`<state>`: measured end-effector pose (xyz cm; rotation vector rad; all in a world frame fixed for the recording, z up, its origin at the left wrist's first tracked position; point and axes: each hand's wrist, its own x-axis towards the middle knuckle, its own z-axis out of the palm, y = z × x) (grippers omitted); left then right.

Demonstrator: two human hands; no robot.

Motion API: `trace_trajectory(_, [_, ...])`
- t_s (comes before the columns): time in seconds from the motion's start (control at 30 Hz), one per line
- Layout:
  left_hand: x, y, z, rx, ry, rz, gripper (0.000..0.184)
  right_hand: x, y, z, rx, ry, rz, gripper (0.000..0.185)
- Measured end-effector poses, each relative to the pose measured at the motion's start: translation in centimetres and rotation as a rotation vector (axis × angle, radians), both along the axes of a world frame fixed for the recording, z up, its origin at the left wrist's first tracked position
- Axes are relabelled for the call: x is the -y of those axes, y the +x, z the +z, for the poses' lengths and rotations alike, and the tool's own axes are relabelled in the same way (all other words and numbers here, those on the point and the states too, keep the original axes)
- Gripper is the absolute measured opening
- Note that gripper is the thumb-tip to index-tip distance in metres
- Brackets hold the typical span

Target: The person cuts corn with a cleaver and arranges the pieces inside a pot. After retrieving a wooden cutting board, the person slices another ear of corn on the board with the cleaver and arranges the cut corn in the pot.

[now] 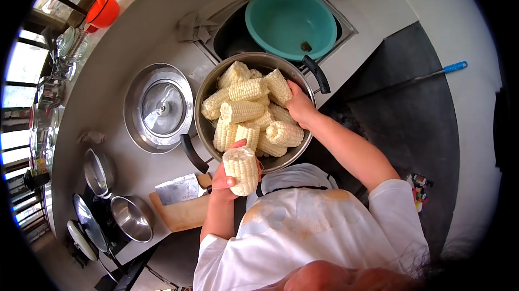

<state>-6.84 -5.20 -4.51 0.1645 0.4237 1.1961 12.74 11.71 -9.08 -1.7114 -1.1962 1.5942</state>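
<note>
A large steel pot (200,123) with black handles is heaped with pieces of white corn (241,111). Over the pot's near rim, my left hand (223,180) is wrapped round a thick corn piece (241,170), its cut end facing up. My right hand (300,108) reaches inside the pot's right edge, fingers pressed against a corn piece (278,86) that leans there. The fingertips of my right hand are partly hidden behind that piece.
A teal basin (292,20) sits in the sink beyond the pot. To the left are a steel pan with a lid (162,108), a cleaver (178,189) on a cutting board (184,213), and a steel bowl (132,218). A blue-handled stick (455,67) lies at right.
</note>
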Motion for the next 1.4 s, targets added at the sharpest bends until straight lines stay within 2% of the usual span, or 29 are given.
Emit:
trace_trajectory(0.07, [-0.2,0.0,-0.1,0.034,-0.007,-0.041,0.096,0.8,-0.1,0.6,0.073,0.017,0.062,0.064])
trace_trajectory(0.13, [-0.4,-0.1,-0.4,0.060,0.015,-0.051,0.096,1.0,-0.3,0.7,0.170,0.140,0.082,0.066])
trace_trajectory(0.27, [-0.4,-0.5,-0.5,0.058,-0.036,-0.088,0.095,0.9,-0.3,1.5,0.303,0.148,0.135,0.065])
trace_trajectory(0.33, [-0.5,-0.5,-0.5,0.055,-0.037,-0.098,0.095,1.4,-0.7,1.8,0.469,0.368,0.244,0.064])
trace_trajectory(0.57, [-0.1,-0.2,0.0,-0.049,-0.034,-0.077,0.098,1.3,-0.1,1.9,0.526,0.497,0.343,0.063])
trace_trajectory(0.63, [0.0,-0.2,0.4,-0.086,-0.034,-0.073,0.101,1.4,-0.3,2.4,0.599,0.724,0.353,0.059])
trace_trajectory(0.67, [0.0,-0.1,0.6,-0.132,-0.040,-0.053,0.101,1.3,0.1,3.2,0.595,0.722,0.352,0.059])
trace_trajectory(0.73, [-0.1,0.0,1.5,-0.181,-0.048,-0.039,0.102,0.9,1.4,6.1,0.346,0.698,0.337,0.054])
trace_trajectory(0.77, [-0.3,0.0,2.2,-0.229,-0.042,-0.017,0.103,0.8,2.7,5.7,0.153,0.650,0.287,0.050])
trace_trajectory(0.8, [-0.6,0.1,2.9,-0.279,-0.037,0.007,0.104,1.3,3.7,6.1,0.148,0.650,0.288,0.050])
trace_trajectory(0.87, [-2.3,0.3,4.6,-0.325,0.000,0.008,0.102,2.7,5.2,7.6,-0.132,0.522,0.218,0.046])
trace_trajectory(0.93, [-4.9,1.2,6.7,-0.705,0.218,-0.014,0.096,3.8,6.0,7.8,-0.203,0.501,0.156,0.043])
trace_trajectory(1.0, [-7.7,1.8,7.0,-1.030,0.445,-0.003,0.091,4.6,6.6,7.1,-0.280,0.363,0.156,0.047])
trace_trajectory(1.03, [-9.5,2.7,8.4,-0.932,0.341,0.081,0.088,5.8,4.8,7.9,0.076,0.355,0.375,0.058])
trace_trajectory(1.07, [-9.9,3.3,9.3,-0.813,0.305,0.183,0.080,6.1,4.2,6.0,0.300,0.629,0.552,0.071])
trace_trajectory(1.17, [-10.1,2.6,8.8,-0.639,0.246,0.317,0.069,6.3,2.5,6.4,0.356,0.684,0.683,0.073])
trace_trajectory(1.2, [-9.9,2.2,8.3,-0.590,0.217,0.340,0.065,6.1,2.5,6.4,0.324,0.615,0.748,0.072])
trace_trajectory(1.23, [-9.7,1.9,7.8,-0.646,0.213,0.346,0.062,5.8,2.4,6.5,0.292,0.547,0.812,0.071])
trace_trajectory(1.27, [-9.4,1.7,7.3,-0.646,0.210,0.347,0.062,5.5,2.6,6.6,0.291,0.545,0.813,0.071])
trace_trajectory(1.33, [-8.8,1.3,6.5,-0.648,0.139,0.378,0.060,4.5,3.0,6.9,0.409,0.653,0.601,0.068])
trace_trajectory(1.4, [-8.2,0.9,6.0,-0.637,0.123,0.378,0.061,3.2,2.6,5.8,0.503,0.712,0.611,0.064])
